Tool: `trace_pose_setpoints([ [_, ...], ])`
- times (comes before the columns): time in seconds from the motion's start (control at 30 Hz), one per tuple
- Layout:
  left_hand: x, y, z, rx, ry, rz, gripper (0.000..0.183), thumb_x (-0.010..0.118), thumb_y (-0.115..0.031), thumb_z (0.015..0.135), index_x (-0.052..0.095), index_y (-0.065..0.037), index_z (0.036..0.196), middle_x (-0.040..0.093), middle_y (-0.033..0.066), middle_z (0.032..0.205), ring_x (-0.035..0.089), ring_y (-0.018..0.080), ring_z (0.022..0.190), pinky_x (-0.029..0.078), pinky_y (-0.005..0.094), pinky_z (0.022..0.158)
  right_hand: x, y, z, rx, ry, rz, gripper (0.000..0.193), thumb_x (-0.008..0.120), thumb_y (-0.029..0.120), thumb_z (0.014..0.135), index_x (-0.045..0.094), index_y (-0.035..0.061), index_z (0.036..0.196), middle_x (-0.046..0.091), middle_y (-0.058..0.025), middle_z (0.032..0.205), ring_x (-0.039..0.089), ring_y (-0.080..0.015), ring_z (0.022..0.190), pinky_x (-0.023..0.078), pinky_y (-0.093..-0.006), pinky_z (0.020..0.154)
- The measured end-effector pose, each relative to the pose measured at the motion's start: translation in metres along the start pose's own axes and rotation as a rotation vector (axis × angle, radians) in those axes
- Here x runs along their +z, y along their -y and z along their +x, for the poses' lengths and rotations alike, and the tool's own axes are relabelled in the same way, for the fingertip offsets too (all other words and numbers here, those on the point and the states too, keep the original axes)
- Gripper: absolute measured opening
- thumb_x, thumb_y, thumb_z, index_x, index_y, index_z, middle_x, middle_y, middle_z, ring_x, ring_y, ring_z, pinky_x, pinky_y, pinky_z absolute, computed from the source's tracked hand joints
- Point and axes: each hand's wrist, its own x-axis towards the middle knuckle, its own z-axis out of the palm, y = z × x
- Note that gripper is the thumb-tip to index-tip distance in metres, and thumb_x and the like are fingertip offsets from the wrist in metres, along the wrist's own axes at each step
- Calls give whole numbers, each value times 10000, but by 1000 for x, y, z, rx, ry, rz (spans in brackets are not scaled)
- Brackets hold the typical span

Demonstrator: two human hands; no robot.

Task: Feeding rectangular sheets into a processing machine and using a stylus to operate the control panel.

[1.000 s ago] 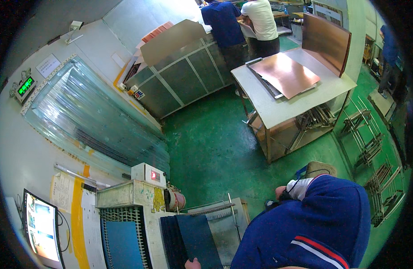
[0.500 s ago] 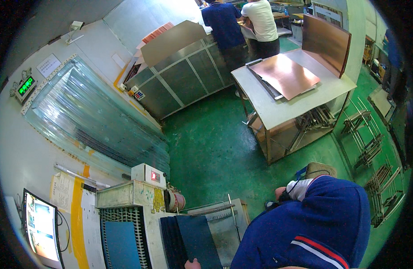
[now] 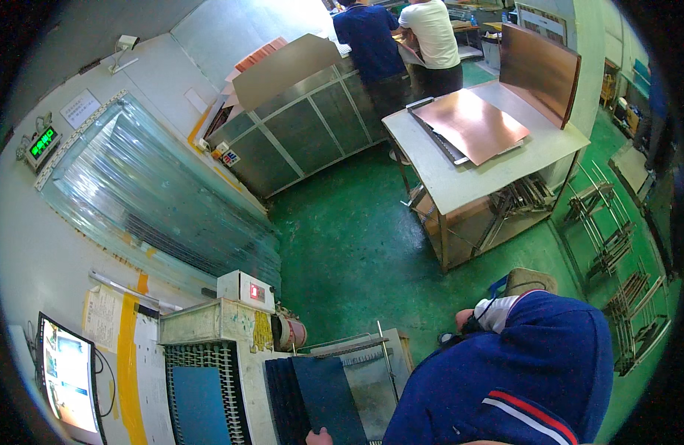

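At the lower edge, my left hand (image 3: 320, 437) is closed on the near edge of a dark blue panel (image 3: 329, 393). That panel leans against several more dark panels (image 3: 284, 397) standing in a slotted metal rack (image 3: 375, 400). Left of the rack, another blue panel (image 3: 199, 400) lies on a roller conveyor (image 3: 234, 386). My right hand (image 3: 464, 320) is held low beside my blue-shirted body, beyond a white cuff. Its fingers are too small and partly hidden to read; a dark object and cord are close to it.
A white-topped table (image 3: 557, 152) bears copper sheets (image 3: 475, 122). Beyond my right hand is a brown stool (image 3: 531, 280). Metal racks (image 3: 602, 222) stand at right. A strip curtain (image 3: 171, 193), a control box (image 3: 245, 289) and a monitor (image 3: 66, 378) are at left. Two people (image 3: 372, 44) work at the back.
My hands and the panels have hardly moved. At the back, the sheet near the person in white has shifted slightly, and a figure at the far right has moved a little.
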Motion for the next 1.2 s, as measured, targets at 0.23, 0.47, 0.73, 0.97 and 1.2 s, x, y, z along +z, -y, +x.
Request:
trace_pose_setpoints([
  [0.23,6,9,-7,-40,-27,22,384,642,-300,778,619,6,1008,615,208,1010,569,360,958,436,414,803,-24,53,-20,201,-33,206,283,634,267,624,650,26,772,617,-162,727,590,-295,677,425,-454,612],
  [0.47,10,14,-4,-12,-20,3,372,638,-293,778,623,4,1002,615,212,1005,567,365,959,433,418,803,-31,62,-27,301,-31,195,292,637,284,624,658,38,781,620,-148,729,589,-289,672,424,-456,607],
  [0.73,13,16,-2,11,-38,2,377,640,-287,776,618,3,1016,621,205,998,572,361,956,436,411,802,-29,55,-27,271,-35,261,314,626,280,628,662,27,809,626,-159,747,592,-286,689,427,-452,620],
  [0.97,12,12,-3,-30,-1,-38,402,643,-286,776,604,19,1034,620,204,1010,572,359,965,437,406,807,-53,88,-53,320,-41,264,310,617,258,633,655,3,805,629,-170,764,601,-289,706,428,-446,622],
  [1.2,0,2,-13,-33,-7,-25,408,637,-280,780,598,17,1058,608,205,1046,563,354,989,435,400,829,-57,91,-55,322,-27,271,298,612,244,632,661,11,811,634,-164,768,616,-292,725,450,-434,626],
])
